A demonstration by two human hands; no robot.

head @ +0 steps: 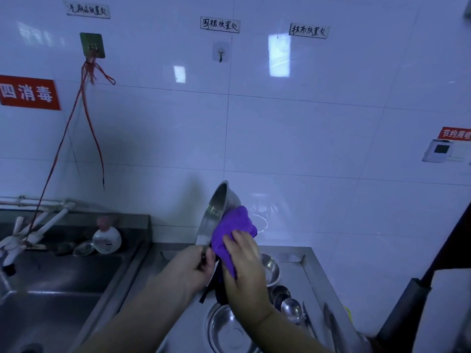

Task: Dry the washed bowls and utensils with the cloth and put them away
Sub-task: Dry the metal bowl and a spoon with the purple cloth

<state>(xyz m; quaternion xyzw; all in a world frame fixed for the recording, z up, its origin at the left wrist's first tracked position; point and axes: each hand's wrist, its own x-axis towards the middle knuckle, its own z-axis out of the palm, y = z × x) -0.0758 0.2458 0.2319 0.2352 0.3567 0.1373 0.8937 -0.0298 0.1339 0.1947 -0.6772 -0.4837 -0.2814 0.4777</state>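
Observation:
My left hand grips the lower rim of a steel bowl, held up on edge above the counter. My right hand holds a purple cloth pressed against the bowl's outer side. On the steel counter below lie another steel bowl, a larger bowl near the front, and several ladles and spoons to the right.
A steel sink lies to the left, with a white faucet, a soap bottle and a small lid on its back ledge. Red strings hang from a wall hook. A dark object stands at the right edge.

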